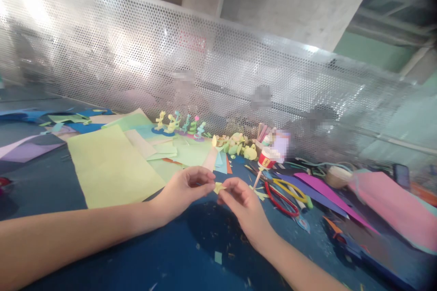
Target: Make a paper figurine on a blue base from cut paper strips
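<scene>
Above the blue table, my left hand (187, 188) and my right hand (244, 207) face each other near the middle of the view. Between their fingertips is a small yellow paper piece (219, 187), pinched on both sides. The fingers of both hands are curled. A large yellow-green sheet (112, 166) lies left of my left hand. Scissors with red handles (282, 202) and a yellow-handled pair (290, 190) lie right of my right hand, beside a red and white cup (266, 158).
Small paper figures (170, 123) stand behind the sheets. A perforated metal screen (153, 54) runs along the back. On the right are magenta paper (329, 191), a pink bundle (392, 204) and a phone (401, 176). Paper scraps lie in front.
</scene>
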Motion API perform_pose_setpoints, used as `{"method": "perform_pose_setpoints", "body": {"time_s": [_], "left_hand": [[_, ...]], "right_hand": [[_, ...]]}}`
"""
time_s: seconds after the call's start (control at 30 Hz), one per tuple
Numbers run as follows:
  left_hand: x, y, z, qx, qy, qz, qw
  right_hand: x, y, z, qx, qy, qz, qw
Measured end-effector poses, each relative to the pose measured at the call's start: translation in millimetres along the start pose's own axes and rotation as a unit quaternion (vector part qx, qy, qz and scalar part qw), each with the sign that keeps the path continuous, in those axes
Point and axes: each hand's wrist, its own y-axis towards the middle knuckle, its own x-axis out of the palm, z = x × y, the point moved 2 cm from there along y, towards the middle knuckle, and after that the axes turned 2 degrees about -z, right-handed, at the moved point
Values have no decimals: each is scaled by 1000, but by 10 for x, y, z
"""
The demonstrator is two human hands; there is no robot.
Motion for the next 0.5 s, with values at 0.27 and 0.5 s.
{"method": "perform_pose_setpoints", "body": {"time_s": [0.27, 0.5], "left_hand": [[17, 0, 1, 5, 1, -17, 1000], [-2, 12, -22, 9, 44, -18, 999]], "right_hand": [[-8, 20, 4, -6, 2, 9, 1000], [-15, 35, 11, -4, -34, 15, 999]]}}
